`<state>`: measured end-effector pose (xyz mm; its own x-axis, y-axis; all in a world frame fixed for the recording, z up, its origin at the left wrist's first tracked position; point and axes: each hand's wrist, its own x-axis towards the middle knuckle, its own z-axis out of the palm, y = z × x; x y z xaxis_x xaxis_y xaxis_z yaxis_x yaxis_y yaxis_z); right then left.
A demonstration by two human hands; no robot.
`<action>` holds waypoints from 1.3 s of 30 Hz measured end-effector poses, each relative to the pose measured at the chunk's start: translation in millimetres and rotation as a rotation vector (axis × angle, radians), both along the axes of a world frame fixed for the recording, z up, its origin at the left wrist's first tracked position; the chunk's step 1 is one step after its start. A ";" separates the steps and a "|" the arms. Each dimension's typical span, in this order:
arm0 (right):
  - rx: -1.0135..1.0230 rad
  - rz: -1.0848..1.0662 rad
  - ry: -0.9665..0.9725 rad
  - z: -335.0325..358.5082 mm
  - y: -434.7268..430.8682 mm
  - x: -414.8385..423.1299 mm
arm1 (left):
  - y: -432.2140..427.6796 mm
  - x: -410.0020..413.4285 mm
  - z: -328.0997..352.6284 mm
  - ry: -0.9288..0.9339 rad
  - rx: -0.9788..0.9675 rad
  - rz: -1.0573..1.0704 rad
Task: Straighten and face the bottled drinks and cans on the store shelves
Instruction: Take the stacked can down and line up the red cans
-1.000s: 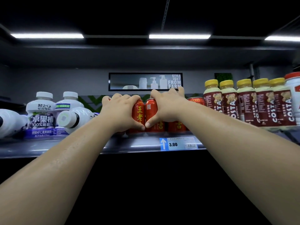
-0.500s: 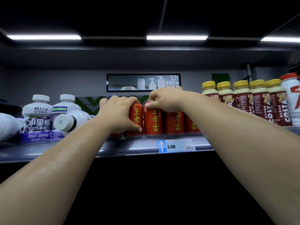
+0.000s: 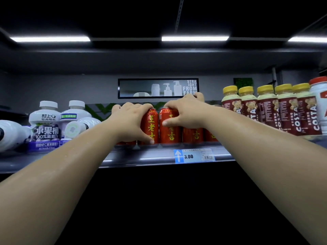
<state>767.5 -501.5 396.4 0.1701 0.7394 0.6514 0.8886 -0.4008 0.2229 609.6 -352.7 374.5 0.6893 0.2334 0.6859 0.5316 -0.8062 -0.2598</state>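
Several red cans with yellow characters stand in a row at the middle of the shelf (image 3: 159,157). My left hand (image 3: 131,121) grips the left red can (image 3: 151,128), thumb low on its front. My right hand (image 3: 185,112) grips the neighbouring red can (image 3: 169,133) near its top, thumb across its label. Two more red cans (image 3: 193,135) show under my right wrist. White juice bottles (image 3: 45,124) stand at the left; one white bottle (image 3: 79,126) lies tipped over with its cap toward me. Costa bottles (image 3: 269,110) with yellow caps line the right.
Another white bottle (image 3: 10,133) lies on its side at the far left. A red-capped white bottle (image 3: 320,103) stands at the far right. A price tag (image 3: 193,156) reading 3.00 is on the shelf's front edge. A dark shelf spans overhead.
My right hand slid from the can's top down onto its upper side, thumb now across the label. My left hand stays on its can. The view shifted slightly.
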 end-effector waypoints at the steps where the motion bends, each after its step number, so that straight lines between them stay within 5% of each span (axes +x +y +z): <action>1: 0.008 0.003 -0.032 -5.0 -2.1 0.7 | -0.3 -0.2 -0.2 0.009 0.004 0.011; 21: 0.031 0.231 -0.062 -24.9 -6.2 -5.8 | -19.6 -51.4 17.7 -0.046 -0.256 0.051; 34: 0.063 0.075 -0.054 -9.4 27.7 -47.1 | 23.4 -60.6 37.5 0.110 -0.325 -0.071; 39: 0.021 -0.016 -0.075 -8.9 41.3 -52.3 | 30.4 -59.2 43.7 0.029 -0.237 -0.047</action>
